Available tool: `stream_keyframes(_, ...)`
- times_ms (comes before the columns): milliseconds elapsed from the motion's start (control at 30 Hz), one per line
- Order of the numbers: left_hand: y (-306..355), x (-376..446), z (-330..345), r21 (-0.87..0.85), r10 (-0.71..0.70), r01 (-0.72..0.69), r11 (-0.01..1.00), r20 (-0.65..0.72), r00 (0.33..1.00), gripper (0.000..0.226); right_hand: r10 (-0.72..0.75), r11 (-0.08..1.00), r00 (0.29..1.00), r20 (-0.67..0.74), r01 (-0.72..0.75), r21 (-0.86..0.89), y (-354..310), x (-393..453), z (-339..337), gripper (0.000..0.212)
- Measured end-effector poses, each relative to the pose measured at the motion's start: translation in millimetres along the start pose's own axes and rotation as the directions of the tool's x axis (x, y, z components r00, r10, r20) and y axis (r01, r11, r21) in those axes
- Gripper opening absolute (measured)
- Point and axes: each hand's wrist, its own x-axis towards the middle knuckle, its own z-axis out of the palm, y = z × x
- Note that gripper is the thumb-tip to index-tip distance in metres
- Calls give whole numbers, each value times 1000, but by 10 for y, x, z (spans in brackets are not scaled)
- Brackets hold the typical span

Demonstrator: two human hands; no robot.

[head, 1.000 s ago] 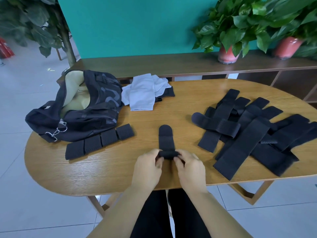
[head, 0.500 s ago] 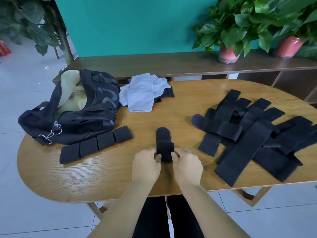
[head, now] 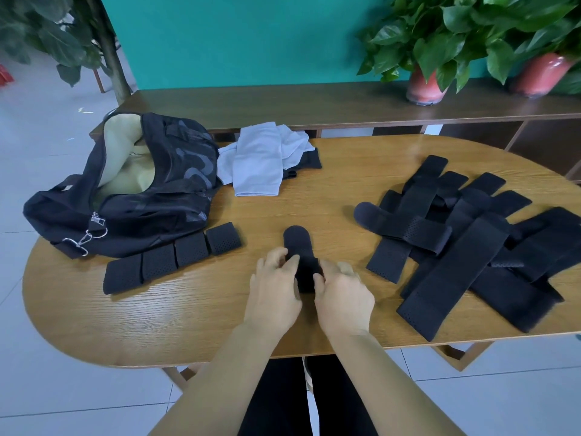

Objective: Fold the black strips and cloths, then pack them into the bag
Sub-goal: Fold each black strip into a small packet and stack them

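A black strip lies on the wooden table in front of me, its near end rolled up. My left hand and my right hand pinch that roll from either side. Only the strip's rounded far end shows past my fingers. Several folded black strips sit in a row at the left, beside the open black bag with its pale lining. A heap of unfolded black strips covers the table's right side.
Light grey cloths lie on a black cloth at the back centre. Behind the table runs a dark wooden shelf with two potted plants. Bare wood shows between the strip and the heap.
Both hands have rolled the strip further away from me, so the roll is thicker and the flat part past it is shorter. The camera view shifted slightly.
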Motion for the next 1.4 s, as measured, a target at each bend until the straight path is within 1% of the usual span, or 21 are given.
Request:
stream_keyframes(67, 3, 2, -12, 77, 50, -55, 996, 73, 996, 59, -74, 997, 997, -33, 74, -4, 24, -8, 55, 29)
stream_keyframes(133, -11, 2, -28, 111, 77, -89, 990, 107, 991, 58, -174, 985, 982, -70, 173, -12, 59, -3, 106, 37)
stream_keyframes(233, -43, 10, -83, 125, 116, -135, 983, 151, 982, 56, -264, 964, 961, -84, 263, -27, 100, 2, 166, 37)
stream_keyframes(300, -56, 27, -130, 139, 143, -173, 975, 201, 969, 61, -300, 954, 952, -65, 298, -28, 123, -1, 184, 34)
stream_keyframes(400, -70, 58, -181, 153, 169, -215, 965, 265, 949, 67, -326, 945, 945, -12, 326, 18, 161, -52, 161, 32)
stream_keyframes(467, -108, 68, -204, 144, 204, -248, 958, 266, 942, 64, -323, 942, 946, 37, 318, 107, 181, -120, 105, 43)
stream_keyframes(533, -157, 56, -220, 115, 238, -273, 955, 254, 937, 59, -343, 932, 936, 83, 328, 153, 210, -197, 39, 53)
stream_keyframes(600, -189, 18, -223, 84, 266, -294, 952, 249, 931, 61, -354, 926, 932, 83, 336, 171, 239, -256, -4, 54)
stream_keyframes(667, -190, -40, -231, 34, 280, -297, 954, 240, 929, 60, -342, 924, 938, 49, 327, 196, 258, -295, -14, 51)
stream_keyframes(733, -167, -116, -256, -54, 276, -271, 961, 212, 937, 55, -326, 923, 945, 6, 317, 221, 272, -321, -6, 47)
stream_keyframes(833, -174, -220, -264, -245, 163, -120, 962, 163, 973, 51, -260, 924, 964, -56, 265, 276, 257, -320, 1, 37)
stream_keyframes(867, -191, -233, -243, -311, 111, -62, 948, 142, 984, 47, -208, 927, 976, -61, 216, 307, 230, -303, -11, 33)
stream_keyframes(933, -213, -220, -184, -388, 22, 17, 922, 95, 995, 30, -82, 928, 996, -34, 89, 361, 162, -251, -36, 22)
stream_keyframes(967, -215, -199, -151, -401, -13, 38, 915, 67, 998, 19, -37, 929, 999, -21, 42, 366, 133, -220, -36, 15)
stream_keyframes(1000, -204, -176, -128, -413, -41, 53, 909, 39, 998, 14, -9, 934, 1000, -15, 14, 358, 106, -191, -36, 9)
stream_keyframes(1033, -189, -150, -108, -423, -67, 71, 904, 23, 997, 13, 12, 939, 1000, -14, -6, 344, 83, -160, -34, 9)
stream_keyframes(1100, -149, -97, -96, -435, -120, 116, 893, 17, 993, 15, 41, 955, 999, -2, -38, 294, 52, -94, -34, 14)
stream_keyframes(1233, -130, 10, -77, -426, -194, 184, 886, 19, 981, 15, 54, 991, 997, 47, -59, 118, 9, 11, -29, 23)
stream_keyframes(1400, -116, 96, -55, -332, -223, 215, 918, 13, 975, 17, 84, 995, 993, 84, -88, 44, -37, 82, -15, 28)
